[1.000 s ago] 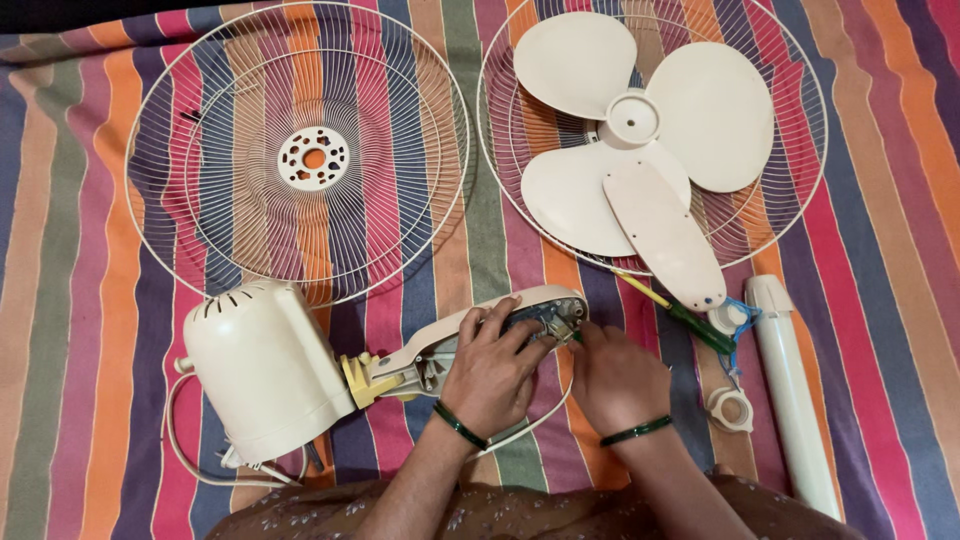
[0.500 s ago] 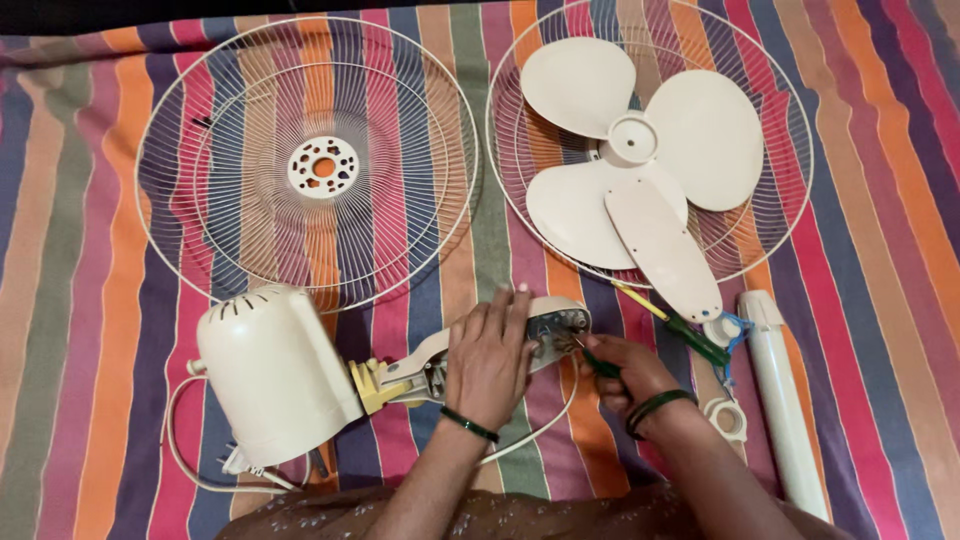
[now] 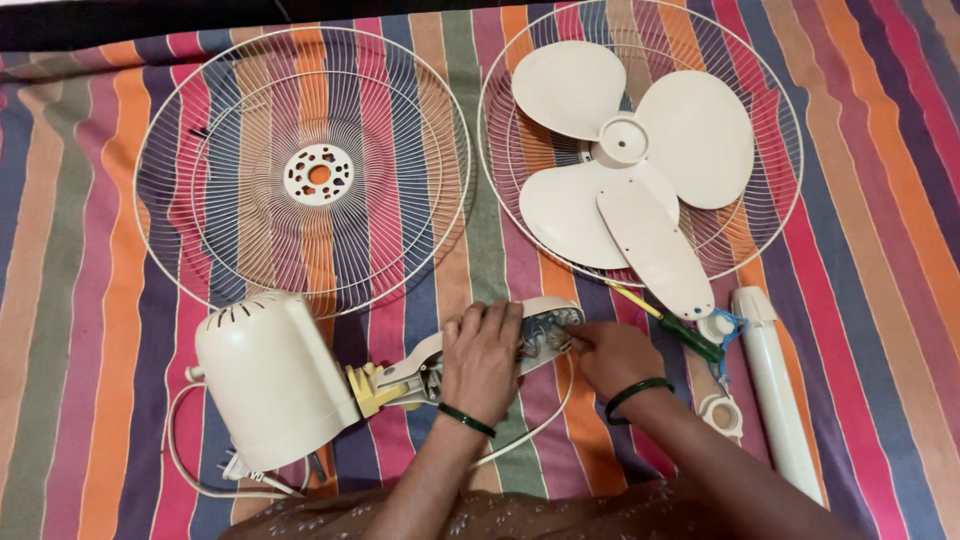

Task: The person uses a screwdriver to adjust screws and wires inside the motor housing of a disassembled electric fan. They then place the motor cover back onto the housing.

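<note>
Lower centre of frame: my left hand [image 3: 483, 360] presses flat on the opened fan neck [image 3: 470, 355]; my right hand [image 3: 612, 358] fingers pinch its wiring [image 3: 545, 338].

Striped cloth [image 3: 90, 300] under everything: woven, matt, slightly rippled. Both fan guards, far left [image 3: 230, 180] and far right [image 3: 770, 110], are thin wire, white coated, light sheen. Hub plate [image 3: 318, 175] in the left guard looks like matt white plastic. Blade set [image 3: 625, 150] and flat cover plate [image 3: 655, 245] are cream plastic, smooth, semi-gloss. Motor housing [image 3: 270, 380] is cream plastic, smooth, soft shine. Open neck part [image 3: 425, 365] is the same plastic, with a yellow plastic piece [image 3: 365, 390] at its left end. Screwdriver [image 3: 665, 322] has a glossy yellow-green plastic handle. Tube [image 3: 780, 400] on the right is smooth white plastic. Cord [image 3: 185, 470] is white, smooth jacket.
</note>
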